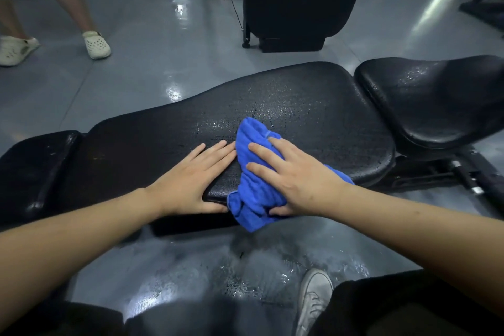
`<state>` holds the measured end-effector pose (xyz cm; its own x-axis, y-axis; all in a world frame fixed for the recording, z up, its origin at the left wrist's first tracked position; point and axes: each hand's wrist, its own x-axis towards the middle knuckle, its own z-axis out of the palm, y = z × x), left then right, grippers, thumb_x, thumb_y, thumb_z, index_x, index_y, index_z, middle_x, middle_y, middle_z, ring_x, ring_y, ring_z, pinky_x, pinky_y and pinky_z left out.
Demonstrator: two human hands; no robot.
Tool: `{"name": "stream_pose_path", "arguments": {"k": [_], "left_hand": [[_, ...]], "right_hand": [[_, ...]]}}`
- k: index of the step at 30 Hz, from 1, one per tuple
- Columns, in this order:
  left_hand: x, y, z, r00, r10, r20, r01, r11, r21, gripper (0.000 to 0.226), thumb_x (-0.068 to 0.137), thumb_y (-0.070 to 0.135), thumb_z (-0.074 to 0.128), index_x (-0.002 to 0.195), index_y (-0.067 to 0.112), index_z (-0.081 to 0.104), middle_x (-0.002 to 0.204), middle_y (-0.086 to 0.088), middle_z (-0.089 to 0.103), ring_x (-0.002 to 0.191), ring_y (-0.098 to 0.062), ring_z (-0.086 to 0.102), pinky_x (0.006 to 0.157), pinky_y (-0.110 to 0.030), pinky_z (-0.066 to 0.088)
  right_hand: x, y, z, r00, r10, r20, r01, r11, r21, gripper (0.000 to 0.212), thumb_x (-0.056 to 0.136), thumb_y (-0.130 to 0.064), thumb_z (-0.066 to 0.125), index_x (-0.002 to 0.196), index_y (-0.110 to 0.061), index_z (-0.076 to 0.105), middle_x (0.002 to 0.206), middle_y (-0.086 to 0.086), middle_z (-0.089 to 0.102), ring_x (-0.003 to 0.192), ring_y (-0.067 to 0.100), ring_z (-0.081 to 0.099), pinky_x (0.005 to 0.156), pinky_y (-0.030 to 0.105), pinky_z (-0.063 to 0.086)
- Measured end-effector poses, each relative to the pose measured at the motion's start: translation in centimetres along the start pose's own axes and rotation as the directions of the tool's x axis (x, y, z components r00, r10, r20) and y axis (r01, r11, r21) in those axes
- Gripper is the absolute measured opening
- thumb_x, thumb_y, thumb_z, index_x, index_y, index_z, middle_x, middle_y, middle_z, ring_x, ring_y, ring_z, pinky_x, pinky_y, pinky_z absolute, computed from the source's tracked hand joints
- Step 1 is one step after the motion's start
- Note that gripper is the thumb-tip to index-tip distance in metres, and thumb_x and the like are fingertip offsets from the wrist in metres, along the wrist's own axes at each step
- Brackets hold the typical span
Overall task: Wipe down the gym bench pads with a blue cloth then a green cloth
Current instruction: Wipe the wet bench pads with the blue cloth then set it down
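- The crumpled blue terry cloth [256, 172] lies on the near edge of the long black textured vinyl bench pad [300, 106], part of it hanging over the near side.
- The right hand [294, 177] presses flat on the cloth, fingers spread wide, thumb tucked under the cloth's near fold.
- The left hand [191, 177] rests flat on the pad just left of the cloth, fingers straight, thumb hooked over the pad's near edge.
- Droplets glisten on the long pad's far half and on the black rounded seat pad [436, 98] to the right.
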<state>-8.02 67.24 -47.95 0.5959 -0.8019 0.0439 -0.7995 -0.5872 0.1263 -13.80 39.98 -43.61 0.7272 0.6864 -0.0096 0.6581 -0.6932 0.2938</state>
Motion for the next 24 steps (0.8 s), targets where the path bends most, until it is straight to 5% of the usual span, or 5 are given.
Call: {"name": "stream_pose_path", "arguments": {"k": [16,24], "left_hand": [[2.1,2.0,-0.6,0.998,0.018,0.052,-0.019,1.000,0.014,0.123,0.076,0.082,0.055,0.160,0.023,-0.012,0.167,0.009,-0.022,0.154,-0.013,-0.017,0.126,-0.050,0.005],[6.4,8.2,0.0,0.990,0.133,-0.049,-0.136,0.989,-0.062,0.102,0.088,0.070,0.048,0.162,0.019,0.000,0.169,0.007,-0.014,0.155,-0.011,-0.014,0.125,-0.051,0.002]], "right_hand": [[-9.6,10.2,0.1,0.994,-0.037,-0.103,0.047,0.994,0.095,0.084,0.079,-0.067,0.071,0.138,-0.009,0.055,0.158,0.016,0.034,0.140,0.044,0.036,0.116,0.052,0.031],[-9.9,10.1,0.3,0.997,0.016,-0.082,-0.015,1.000,0.011,0.089,0.079,-0.073,0.066,0.135,-0.006,0.055,0.153,0.022,0.038,0.128,0.049,0.045,0.112,0.057,0.031]]}}
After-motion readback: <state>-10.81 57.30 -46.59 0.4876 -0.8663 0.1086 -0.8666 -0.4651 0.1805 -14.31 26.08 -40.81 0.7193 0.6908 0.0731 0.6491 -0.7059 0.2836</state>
